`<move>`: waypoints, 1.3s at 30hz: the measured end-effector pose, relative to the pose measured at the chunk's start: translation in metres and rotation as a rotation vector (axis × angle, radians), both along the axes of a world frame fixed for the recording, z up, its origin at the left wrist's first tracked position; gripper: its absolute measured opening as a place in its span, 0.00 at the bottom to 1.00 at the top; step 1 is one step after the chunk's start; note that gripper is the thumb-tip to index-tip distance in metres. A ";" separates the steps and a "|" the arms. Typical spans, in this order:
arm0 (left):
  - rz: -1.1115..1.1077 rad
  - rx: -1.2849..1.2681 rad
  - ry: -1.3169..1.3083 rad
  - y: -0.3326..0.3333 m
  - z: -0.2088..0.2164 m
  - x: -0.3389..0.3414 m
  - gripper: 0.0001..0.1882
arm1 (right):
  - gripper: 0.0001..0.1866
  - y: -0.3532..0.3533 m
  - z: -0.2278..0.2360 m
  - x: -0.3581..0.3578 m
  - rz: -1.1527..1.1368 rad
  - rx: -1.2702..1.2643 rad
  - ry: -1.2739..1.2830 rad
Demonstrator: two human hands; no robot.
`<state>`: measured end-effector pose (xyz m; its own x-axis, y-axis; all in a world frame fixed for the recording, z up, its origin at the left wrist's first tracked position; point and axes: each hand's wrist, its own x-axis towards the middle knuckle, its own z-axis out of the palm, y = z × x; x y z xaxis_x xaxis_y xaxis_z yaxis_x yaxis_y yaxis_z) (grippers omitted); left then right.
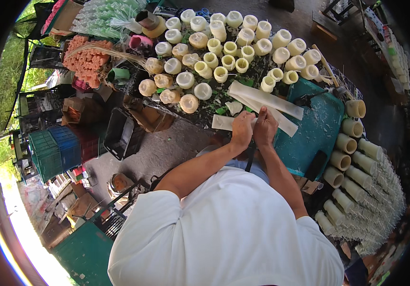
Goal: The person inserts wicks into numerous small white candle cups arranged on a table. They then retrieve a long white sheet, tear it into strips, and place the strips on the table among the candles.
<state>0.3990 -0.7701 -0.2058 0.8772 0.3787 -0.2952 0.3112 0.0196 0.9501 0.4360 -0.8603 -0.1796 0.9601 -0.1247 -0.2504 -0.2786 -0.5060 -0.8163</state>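
Note:
My left hand [242,129] and my right hand [265,127] are close together at the table's near edge, both with curled fingers. They grip a pale, waxy-looking strip [221,122], whose end sticks out to the left of my left hand. My right thumb points away from me along the top. Just beyond my hands, two more whitish strips [267,99] lie crossed, reaching onto the green board [317,125]. A crumpled pale scrap [234,107] sits near my left hand. What lies inside my fingers is mostly hidden.
Rows of cream candles [203,91] and hollow cream cups [220,74] crowd the dark table. Cream tubes [341,160] stack at the right. A black crate [123,133] and a blue crate [68,148] stand at left, near orange-pink pieces [86,60].

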 end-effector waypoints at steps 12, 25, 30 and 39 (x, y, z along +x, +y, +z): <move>0.062 0.184 0.367 0.024 -0.023 0.020 0.34 | 0.34 0.025 -0.070 0.002 0.005 0.159 0.159; 0.077 -0.742 0.384 0.081 -0.060 -0.007 0.13 | 0.23 -0.012 -0.059 -0.017 0.388 -0.385 -0.085; 0.133 -0.760 0.268 0.079 -0.052 -0.024 0.13 | 0.21 -0.002 -0.032 -0.017 0.385 0.066 0.117; -0.217 0.892 -0.212 0.109 -0.009 0.040 0.14 | 0.11 -0.001 -0.057 -0.007 0.009 0.537 0.416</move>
<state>0.4390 -0.6606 -0.2146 0.9572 0.2103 0.1990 0.0417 -0.7804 0.6239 0.4289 -0.8612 -0.2363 0.7706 0.1280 -0.6244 -0.6217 -0.0645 -0.7806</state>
